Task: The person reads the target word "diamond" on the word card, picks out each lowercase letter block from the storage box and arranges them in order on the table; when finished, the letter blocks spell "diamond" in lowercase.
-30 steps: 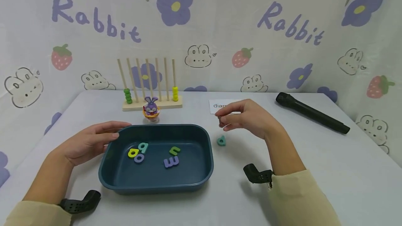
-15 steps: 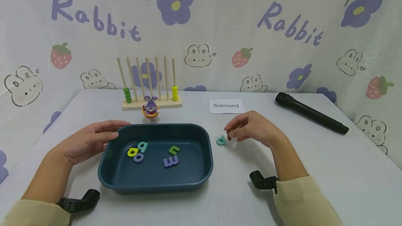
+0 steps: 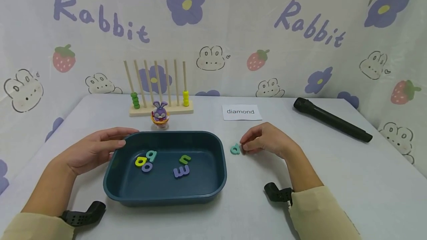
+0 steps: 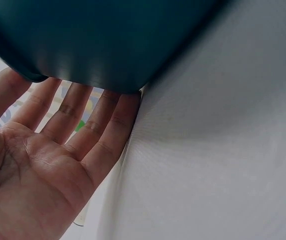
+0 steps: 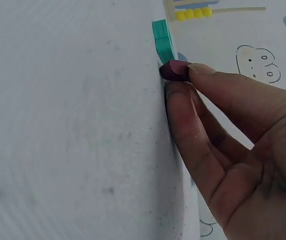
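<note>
My right hand (image 3: 267,140) pinches a small dark red piece (image 5: 175,70) between thumb and fingers, low at the white tabletop. Its shape is mostly hidden by the fingers. Just left of it lies a teal letter d (image 3: 235,149), seen edge-on in the right wrist view. My left hand (image 3: 95,149) rests at the left end of a dark blue tray (image 3: 166,198), thumb at the rim. In the left wrist view its fingers (image 4: 103,117) reach nearly straight to the tray's outer wall. Inside the tray lie several letters, among them a purple m (image 3: 181,172) and a green n (image 3: 185,159).
A card reading "diamond" (image 3: 241,112) lies behind the right hand. A wooden bead rack (image 3: 161,111) and a purple rabbit figure (image 3: 160,114) stand behind the tray. A black microphone (image 3: 333,119) lies at the back right.
My right hand has come down and toward me from in front of the card, bringing the dark red piece beside the teal d. The card shows fully now. The left hand and tray stay put.
</note>
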A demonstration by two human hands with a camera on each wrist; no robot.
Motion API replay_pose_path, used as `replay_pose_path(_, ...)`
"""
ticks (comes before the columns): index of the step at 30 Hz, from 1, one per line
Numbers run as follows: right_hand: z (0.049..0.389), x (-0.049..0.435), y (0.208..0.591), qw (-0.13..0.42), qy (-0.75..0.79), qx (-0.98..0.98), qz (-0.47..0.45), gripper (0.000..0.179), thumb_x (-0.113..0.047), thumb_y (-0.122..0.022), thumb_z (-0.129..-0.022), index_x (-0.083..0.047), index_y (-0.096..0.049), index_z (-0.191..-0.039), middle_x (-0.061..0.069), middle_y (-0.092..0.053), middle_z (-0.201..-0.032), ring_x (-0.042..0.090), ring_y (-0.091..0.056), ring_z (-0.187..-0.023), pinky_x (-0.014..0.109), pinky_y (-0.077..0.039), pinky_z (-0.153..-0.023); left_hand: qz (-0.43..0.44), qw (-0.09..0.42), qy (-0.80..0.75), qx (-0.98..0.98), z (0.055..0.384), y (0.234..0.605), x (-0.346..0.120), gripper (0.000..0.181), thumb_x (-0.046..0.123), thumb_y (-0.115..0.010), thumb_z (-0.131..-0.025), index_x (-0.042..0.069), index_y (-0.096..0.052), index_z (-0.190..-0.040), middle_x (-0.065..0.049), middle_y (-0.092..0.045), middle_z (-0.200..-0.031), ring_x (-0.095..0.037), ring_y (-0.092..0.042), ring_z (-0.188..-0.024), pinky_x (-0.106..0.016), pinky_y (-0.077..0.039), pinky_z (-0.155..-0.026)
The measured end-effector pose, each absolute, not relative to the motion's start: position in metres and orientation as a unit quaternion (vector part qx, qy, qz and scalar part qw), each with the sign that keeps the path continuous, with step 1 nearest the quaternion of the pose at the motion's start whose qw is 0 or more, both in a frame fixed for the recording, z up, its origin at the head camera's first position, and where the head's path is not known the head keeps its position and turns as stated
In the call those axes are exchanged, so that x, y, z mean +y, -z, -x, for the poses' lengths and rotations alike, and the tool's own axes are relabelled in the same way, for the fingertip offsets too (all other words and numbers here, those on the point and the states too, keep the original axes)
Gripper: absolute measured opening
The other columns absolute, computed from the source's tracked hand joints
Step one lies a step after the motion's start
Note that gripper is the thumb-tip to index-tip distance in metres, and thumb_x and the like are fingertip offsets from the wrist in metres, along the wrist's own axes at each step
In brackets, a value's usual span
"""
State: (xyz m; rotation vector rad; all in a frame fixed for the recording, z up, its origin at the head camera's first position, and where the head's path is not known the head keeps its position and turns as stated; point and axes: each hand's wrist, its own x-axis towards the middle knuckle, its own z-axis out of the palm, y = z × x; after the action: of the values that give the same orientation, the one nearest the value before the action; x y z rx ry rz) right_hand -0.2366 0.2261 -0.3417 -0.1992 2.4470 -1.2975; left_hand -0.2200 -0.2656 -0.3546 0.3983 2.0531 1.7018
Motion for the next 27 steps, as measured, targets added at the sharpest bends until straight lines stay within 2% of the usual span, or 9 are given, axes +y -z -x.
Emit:
replay_pose_path(10,0.2358,0.2187,0.3412,0.168,0.427,0.886,0.072,0.013,-0.007,-0.073,-0.093,-0.001,-0.077,-0.103,0.008,-0.078,-0.090,0.018,-0.063,-0.080,0.028,-0.053,-0.074,-0.144,0.221,-0.619,0.740,0.2222,0.3548,-0.2674,0.040,0.017,-0.054,-0.107,0.017,-0.055,-0.147,0.008,-0.067,-0.136,-0.015,-0.066,-0.122,-0.036,-0.055,-0.098)
replay_pose_path(17,0.2337,0.2252,0.3400,0.185,0.409,0.889,0.095,0.023,-0.010,-0.074,-0.089,-0.006,-0.075,-0.113,0.007,-0.074,-0.100,0.021,-0.062,-0.089,0.031,-0.052,-0.081,-0.143,0.223,-0.616,0.742,0.2222,0.3550,-0.2678,0.040,0.017,-0.054,-0.107,0.016,-0.054,-0.148,0.009,-0.067,-0.137,-0.014,-0.065,-0.123,-0.036,-0.053,-0.099)
replay_pose_path(20,0.2334,0.2275,0.3412,0.183,0.396,0.893,0.109,0.027,-0.008,-0.076,-0.086,-0.007,-0.076,-0.113,0.007,-0.072,-0.098,0.022,-0.061,-0.089,0.031,-0.051,-0.080,-0.144,0.223,-0.618,0.740,0.2221,0.3549,-0.2669,0.040,0.017,-0.054,-0.107,0.016,-0.055,-0.148,0.009,-0.067,-0.137,-0.014,-0.065,-0.123,-0.036,-0.053,-0.099)
replay_pose_path(27,0.2362,0.2233,0.3452,0.167,0.380,0.903,0.107,0.023,-0.009,-0.078,-0.086,-0.007,-0.076,-0.109,0.006,-0.069,-0.092,0.020,-0.061,-0.085,0.030,-0.052,-0.077,-0.150,0.222,-0.619,0.738,0.2222,0.3549,-0.2665,0.040,0.016,-0.054,-0.107,0.016,-0.055,-0.147,0.008,-0.067,-0.136,-0.015,-0.065,-0.122,-0.036,-0.054,-0.099)
